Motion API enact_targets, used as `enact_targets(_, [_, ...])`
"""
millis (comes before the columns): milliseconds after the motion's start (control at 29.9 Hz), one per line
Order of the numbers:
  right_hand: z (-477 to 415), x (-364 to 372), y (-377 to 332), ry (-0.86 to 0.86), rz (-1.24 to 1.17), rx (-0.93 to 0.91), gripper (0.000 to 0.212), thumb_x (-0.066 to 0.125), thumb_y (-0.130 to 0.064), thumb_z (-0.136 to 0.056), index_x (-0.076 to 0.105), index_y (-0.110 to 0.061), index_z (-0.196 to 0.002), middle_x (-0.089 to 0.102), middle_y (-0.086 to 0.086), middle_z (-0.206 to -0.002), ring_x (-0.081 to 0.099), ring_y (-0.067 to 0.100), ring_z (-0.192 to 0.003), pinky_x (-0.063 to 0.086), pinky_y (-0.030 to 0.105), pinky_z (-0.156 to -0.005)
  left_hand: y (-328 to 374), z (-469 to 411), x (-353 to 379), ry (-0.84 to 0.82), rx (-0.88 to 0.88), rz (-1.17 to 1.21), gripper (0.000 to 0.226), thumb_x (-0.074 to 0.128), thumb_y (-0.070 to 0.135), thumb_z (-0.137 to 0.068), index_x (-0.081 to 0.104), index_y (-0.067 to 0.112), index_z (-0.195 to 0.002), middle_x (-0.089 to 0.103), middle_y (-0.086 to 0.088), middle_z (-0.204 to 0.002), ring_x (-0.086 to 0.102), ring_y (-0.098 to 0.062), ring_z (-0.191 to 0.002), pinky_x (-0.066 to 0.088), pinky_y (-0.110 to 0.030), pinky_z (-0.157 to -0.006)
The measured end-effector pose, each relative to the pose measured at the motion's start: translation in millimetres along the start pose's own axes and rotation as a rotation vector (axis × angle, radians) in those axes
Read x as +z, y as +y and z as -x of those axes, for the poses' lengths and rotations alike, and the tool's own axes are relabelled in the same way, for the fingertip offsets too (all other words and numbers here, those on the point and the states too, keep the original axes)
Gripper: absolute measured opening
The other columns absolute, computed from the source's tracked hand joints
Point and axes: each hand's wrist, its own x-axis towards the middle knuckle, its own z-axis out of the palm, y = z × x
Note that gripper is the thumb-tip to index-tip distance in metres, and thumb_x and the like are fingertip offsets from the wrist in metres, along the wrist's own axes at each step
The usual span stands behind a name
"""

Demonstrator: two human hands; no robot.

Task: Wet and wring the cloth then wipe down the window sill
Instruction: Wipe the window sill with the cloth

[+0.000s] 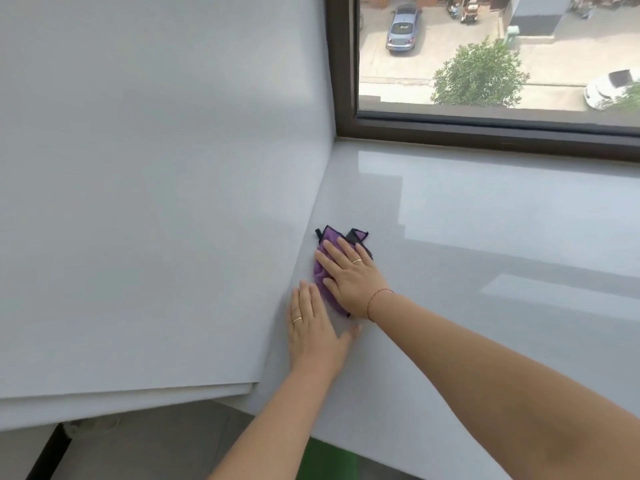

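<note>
Glossy white window sill (450, 220), left end by the wall. Right hand (349, 275) flat, fingers straight, pressing the purple cloth (328, 238). Left hand (311, 330) flat just beside it on the sill. Cloth likely soft, limp and light; best driven by the palm from above.

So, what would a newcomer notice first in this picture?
The purple cloth on the pale sill, pressed flat under the right hand close to the wall. The left hand lies flat beside it. Above, the dark-framed window looks down on a grey car and a tree.
</note>
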Motion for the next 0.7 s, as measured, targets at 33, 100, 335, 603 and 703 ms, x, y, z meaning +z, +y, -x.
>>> enact_targets(33, [-5, -5, 15, 0.006, -0.003, 0.049, 0.056, 0.020, -0.043, -0.100, 0.004, -0.029, -0.151, -0.004, -0.006, -0.160, -0.009, 0.017, -0.147, -0.009, 0.038, -0.119, 5, -5, 2, -0.008, -0.006, 0.004, 0.106, 0.044, 0.068, -0.084, -0.016, 0.008, -0.147, -0.021, -0.006, -0.157, -0.020, -0.019, -0.144, -0.007, -0.033, -0.117])
enact_targets(100, [-13, -15, 37, 0.013, -0.024, 0.161, 0.056, 0.021, -0.042, -0.100, 0.003, -0.028, -0.151, -0.005, -0.005, -0.160, -0.009, 0.018, -0.147, -0.008, 0.039, -0.118, 15, -17, 4, -0.021, -0.022, -0.001, 0.109, 0.044, 0.069, -0.083, -0.016, 0.006, -0.147, -0.021, -0.007, -0.157, -0.021, -0.020, -0.144, -0.008, -0.034, -0.117])
enact_targets(335, [-28, -6, 0, -0.043, -0.060, 0.060, 0.058, 0.024, -0.036, -0.099, 0.003, -0.024, -0.152, -0.007, -0.003, -0.160, -0.014, 0.023, -0.146, -0.012, 0.043, -0.117, 29, -26, 17, -0.012, -0.105, -0.069, 0.118, 0.045, 0.074, -0.077, -0.027, 0.006, -0.142, -0.025, -0.010, -0.155, -0.027, -0.023, -0.142, -0.016, -0.036, -0.115])
enact_targets(603, [-72, -32, 74, -0.016, 0.038, -0.009, 0.059, 0.024, -0.046, -0.099, 0.005, -0.029, -0.151, -0.003, -0.006, -0.160, -0.008, 0.017, -0.147, -0.008, 0.038, -0.118, 24, -24, 22, -0.025, -0.099, 0.030, 0.117, 0.036, 0.082, -0.074, -0.041, 0.014, -0.130, -0.046, 0.001, -0.140, -0.044, -0.014, -0.131, -0.026, -0.032, -0.111])
enact_targets(703, [-85, -34, 74, -0.005, 0.012, 0.125, 0.059, 0.023, -0.043, -0.099, 0.004, -0.026, -0.152, -0.004, -0.003, -0.161, -0.009, 0.021, -0.147, -0.007, 0.042, -0.118, 23, -24, 22, -0.037, -0.093, 0.009, 0.116, 0.033, 0.082, -0.074, -0.042, 0.014, -0.129, -0.049, 0.001, -0.138, -0.046, -0.015, -0.129, -0.028, -0.031, -0.109])
